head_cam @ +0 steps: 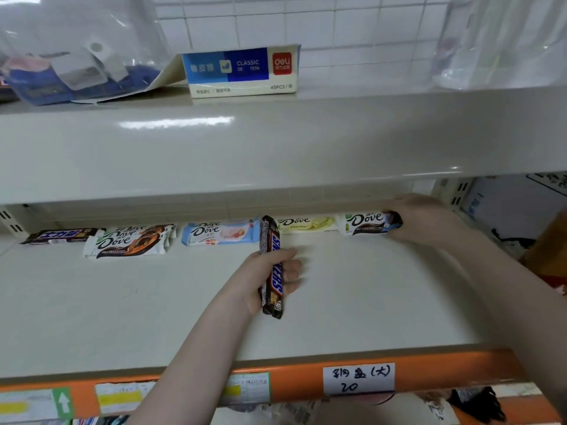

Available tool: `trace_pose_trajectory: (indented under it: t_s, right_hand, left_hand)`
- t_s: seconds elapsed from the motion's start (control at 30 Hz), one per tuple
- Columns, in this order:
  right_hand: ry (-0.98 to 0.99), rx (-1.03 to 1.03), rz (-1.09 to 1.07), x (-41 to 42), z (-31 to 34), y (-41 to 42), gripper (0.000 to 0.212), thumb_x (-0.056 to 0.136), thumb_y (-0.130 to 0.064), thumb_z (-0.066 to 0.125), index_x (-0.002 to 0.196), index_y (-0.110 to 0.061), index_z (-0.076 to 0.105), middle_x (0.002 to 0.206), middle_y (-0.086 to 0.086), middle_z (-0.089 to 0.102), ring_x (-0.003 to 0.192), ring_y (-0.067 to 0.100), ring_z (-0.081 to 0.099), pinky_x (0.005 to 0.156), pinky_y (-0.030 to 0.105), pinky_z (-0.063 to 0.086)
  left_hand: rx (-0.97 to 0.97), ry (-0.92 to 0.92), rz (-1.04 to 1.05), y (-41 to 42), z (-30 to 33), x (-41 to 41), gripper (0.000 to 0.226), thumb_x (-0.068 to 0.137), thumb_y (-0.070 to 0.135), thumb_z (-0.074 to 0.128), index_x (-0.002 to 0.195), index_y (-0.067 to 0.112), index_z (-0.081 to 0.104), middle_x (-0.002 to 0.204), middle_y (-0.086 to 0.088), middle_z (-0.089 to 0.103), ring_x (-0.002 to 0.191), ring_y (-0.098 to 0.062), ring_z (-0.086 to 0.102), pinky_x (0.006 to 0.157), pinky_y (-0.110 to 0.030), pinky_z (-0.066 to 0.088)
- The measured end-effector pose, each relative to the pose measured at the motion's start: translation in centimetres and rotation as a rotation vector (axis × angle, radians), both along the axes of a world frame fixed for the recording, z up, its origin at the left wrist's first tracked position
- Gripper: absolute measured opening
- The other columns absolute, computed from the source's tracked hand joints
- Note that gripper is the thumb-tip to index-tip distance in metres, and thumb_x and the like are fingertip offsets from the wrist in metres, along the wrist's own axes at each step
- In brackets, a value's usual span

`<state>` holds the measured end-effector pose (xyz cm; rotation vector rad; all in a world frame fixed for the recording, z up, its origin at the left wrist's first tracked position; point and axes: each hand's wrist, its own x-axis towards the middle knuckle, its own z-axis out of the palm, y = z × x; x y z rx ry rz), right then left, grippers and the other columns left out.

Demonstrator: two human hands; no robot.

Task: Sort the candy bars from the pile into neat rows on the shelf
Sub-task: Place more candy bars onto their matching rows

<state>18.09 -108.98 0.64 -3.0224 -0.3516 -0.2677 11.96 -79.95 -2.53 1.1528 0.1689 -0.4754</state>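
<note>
My left hand (pixel 260 277) grips a dark Snickers bar (pixel 271 271), held upright over the middle of the shelf (pixel 368 296). Far back at the right, my right hand (pixel 420 219) grasps the end of a white and dark Dove bar (pixel 365 223) lying on the shelf. Along the back runs a row: a purple-dark bar (pixel 61 236), a stack of white and brown Dove bars (pixel 132 240), pale blue Dove bars (pixel 221 233), and a yellow Dove bar (pixel 306 224).
The upper shelf (pixel 276 142) overhangs the back row closely. On it stand a blue Deli eraser box (pixel 242 70) and plastic bags (pixel 67 56). An orange front rail (pixel 445 372) with paper labels edges the lower shelf.
</note>
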Motion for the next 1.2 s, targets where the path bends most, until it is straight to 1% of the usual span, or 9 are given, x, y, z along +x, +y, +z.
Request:
trace_pose_trajectory:
  t_s: [0.17,0.33,0.6,0.83,0.97,1.03,1.1,1.17,1.2]
  right_hand:
    - [0.067,-0.043,-0.034,1.7,-0.6,-1.4,0.012,0.069,-0.017,0.062,0.08,-0.014,0.058,0.081,0.005,0.062,0.077,0.025,0.058,0.068,0.034,0.048]
    - [0.124,-0.071,-0.052,3.2,-1.1,-2.3,0.007,0.068,-0.016,0.061,0.073,-0.014,0.056,0.076,0.008,0.062,0.073,0.026,0.057,0.06,0.031,0.042]
    - [0.19,-0.029,-0.018,3.9,-1.0,-2.3,0.011,0.073,-0.014,0.06,0.071,-0.019,0.05,0.074,0.003,0.058,0.074,0.025,0.055,0.057,0.03,0.033]
    - [0.234,0.026,0.016,3.9,-0.9,-2.3,0.012,0.079,-0.009,0.058,0.079,-0.018,0.051,0.079,-0.001,0.054,0.077,0.02,0.05,0.054,0.021,0.028]
    - [0.232,0.047,0.031,4.0,-1.1,-2.3,0.011,0.081,-0.005,0.054,0.076,-0.013,0.049,0.073,0.0,0.051,0.074,0.02,0.047,0.056,0.029,0.028]
    - [0.239,0.069,0.015,3.8,-1.2,-2.2,0.016,0.082,-0.006,0.054,0.072,-0.016,0.046,0.065,-0.005,0.045,0.073,0.019,0.045,0.053,0.025,0.026]
    - [0.24,0.09,-0.004,3.6,-1.2,-2.0,0.025,0.083,-0.008,0.053,0.064,-0.02,0.041,0.062,-0.006,0.042,0.072,0.02,0.045,0.052,0.026,0.026]
    - [0.194,0.13,-0.001,3.1,-1.2,-1.7,0.018,0.083,-0.007,0.052,0.067,-0.016,0.048,0.07,0.004,0.052,0.077,0.024,0.052,0.058,0.031,0.033]
    - [0.158,0.147,0.003,2.8,-1.1,-1.4,0.008,0.084,-0.009,0.052,0.08,-0.013,0.058,0.083,0.008,0.058,0.085,0.026,0.056,0.067,0.032,0.039]
  left_hand:
    - [0.033,-0.007,0.021,-0.1,0.0,-0.1,0.01,0.086,0.005,0.059,0.077,0.008,0.056,0.057,-0.006,0.06,0.042,-0.014,0.053,0.039,-0.021,0.044]
    - [0.046,-0.006,0.039,-0.2,0.0,-0.4,0.008,0.086,0.006,0.059,0.079,0.008,0.056,0.058,-0.005,0.06,0.042,-0.014,0.052,0.038,-0.02,0.043]
    - [0.059,-0.019,0.061,-0.4,0.3,-0.9,0.009,0.086,0.004,0.058,0.079,0.008,0.054,0.058,-0.006,0.059,0.042,-0.014,0.05,0.038,-0.02,0.043]
    - [0.08,-0.024,0.083,-0.6,0.3,-0.9,0.008,0.086,0.004,0.059,0.079,0.007,0.056,0.062,-0.008,0.06,0.042,-0.013,0.051,0.038,-0.02,0.043]
    - [0.056,-0.032,0.072,-0.8,0.2,-0.8,0.009,0.087,0.004,0.057,0.08,0.007,0.053,0.056,-0.006,0.057,0.041,-0.013,0.048,0.036,-0.019,0.04]
    - [0.094,-0.029,0.064,-0.7,0.1,-0.6,0.005,0.085,0.008,0.06,0.084,0.007,0.055,0.057,-0.005,0.058,0.041,-0.013,0.048,0.037,-0.019,0.04]
    - [0.133,-0.008,0.027,-0.6,0.1,-0.4,0.014,0.082,0.018,0.063,0.088,0.007,0.058,0.058,-0.004,0.059,0.042,-0.013,0.049,0.037,-0.019,0.039]
    - [0.106,0.025,-0.026,-0.5,0.0,-0.1,0.033,0.075,0.034,0.065,0.092,0.006,0.061,0.059,-0.005,0.058,0.042,-0.014,0.048,0.036,-0.018,0.037]
    - [0.076,0.038,-0.054,-0.5,0.0,0.0,0.043,0.071,0.042,0.064,0.094,0.006,0.061,0.061,-0.006,0.057,0.042,-0.015,0.047,0.036,-0.018,0.036]
